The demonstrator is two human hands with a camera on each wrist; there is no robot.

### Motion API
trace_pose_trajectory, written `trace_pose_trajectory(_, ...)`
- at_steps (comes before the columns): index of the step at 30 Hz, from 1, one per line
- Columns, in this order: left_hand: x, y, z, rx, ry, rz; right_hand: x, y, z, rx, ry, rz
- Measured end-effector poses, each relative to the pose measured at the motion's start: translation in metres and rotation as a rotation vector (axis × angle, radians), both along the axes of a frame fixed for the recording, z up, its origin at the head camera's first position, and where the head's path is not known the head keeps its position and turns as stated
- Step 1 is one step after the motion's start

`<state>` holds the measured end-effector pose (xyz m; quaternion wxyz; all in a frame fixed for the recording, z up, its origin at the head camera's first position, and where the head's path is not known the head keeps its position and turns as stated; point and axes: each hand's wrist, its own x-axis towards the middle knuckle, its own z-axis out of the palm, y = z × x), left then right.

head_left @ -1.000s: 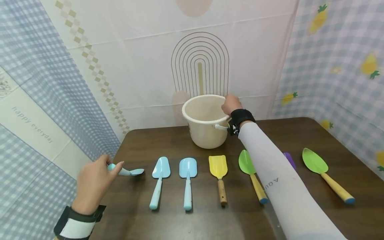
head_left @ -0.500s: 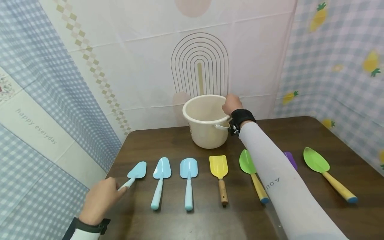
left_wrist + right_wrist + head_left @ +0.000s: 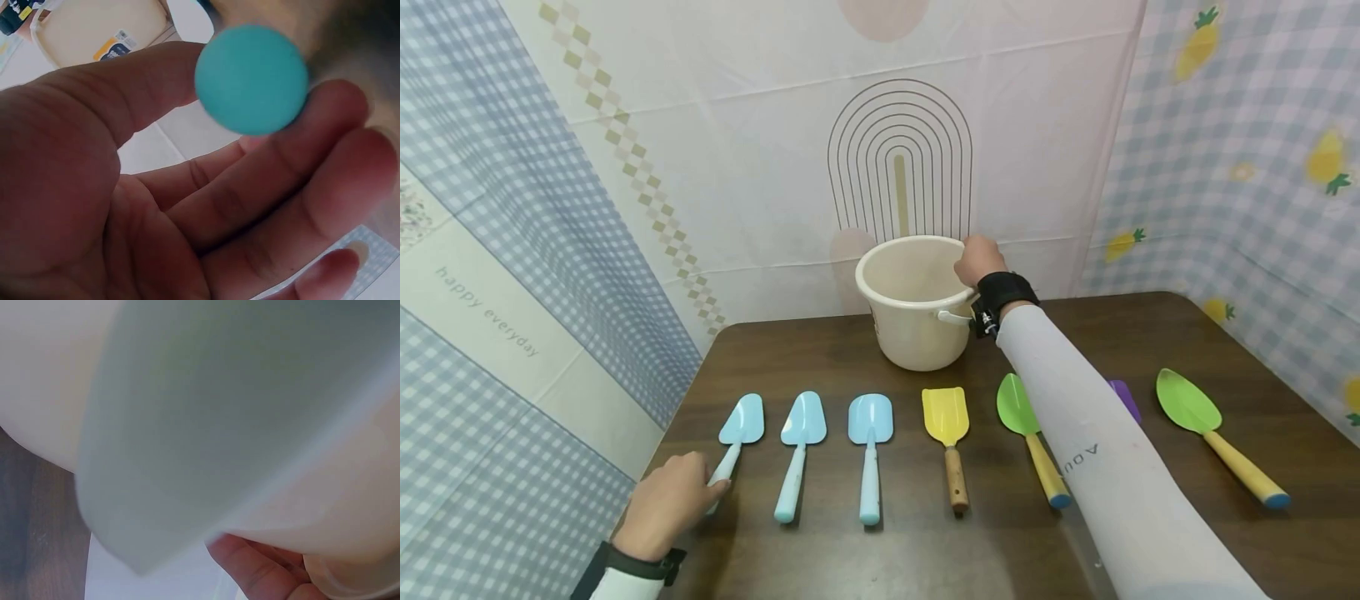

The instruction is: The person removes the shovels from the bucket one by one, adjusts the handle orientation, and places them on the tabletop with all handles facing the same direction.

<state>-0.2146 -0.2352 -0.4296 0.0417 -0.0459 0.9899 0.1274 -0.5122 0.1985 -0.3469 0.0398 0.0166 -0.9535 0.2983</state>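
At the table's left end my left hand (image 3: 662, 502) pinches the handle of a light blue trowel (image 3: 742, 421) between thumb and fingers. Its pointed-shovel blade lies on the table, facing away from me. In the left wrist view the round teal handle end (image 3: 252, 79) shows between thumb and fingertips. My right hand (image 3: 980, 261) grips the right rim of a cream bucket (image 3: 917, 342) at the back of the table. Curled fingers (image 3: 259, 565) show by the rim in the right wrist view, where a blurred grey-green shape (image 3: 219, 425) covers much of the picture.
Beside the held trowel lie two more light blue ones (image 3: 803, 421) in a row, then a yellow shovel (image 3: 946, 415), a green trowel (image 3: 1017, 406), a purple tool (image 3: 1126, 400) mostly behind my right arm, and another green trowel (image 3: 1189, 402). Patterned curtains surround the table (image 3: 820, 567).
My left hand has come down toward the near left, turning the trowel from pointing sideways to pointing away, in line with the others. The right hand and bucket stay put.
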Motion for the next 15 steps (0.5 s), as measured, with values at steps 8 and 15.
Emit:
trace_pose_trajectory(8, 0.0035, 0.0026, -0.0054, 0.004, -0.047, 0.020, 0.0011, 0.0001, 0.0000, 0.012, -0.001, 0.001)
trace_pose_trajectory(15, 0.0035, 0.0047, -0.0044, 0.001, -0.055, 0.015, 0.0001, 0.0055, -0.0075, -0.017, -0.008, 0.020)
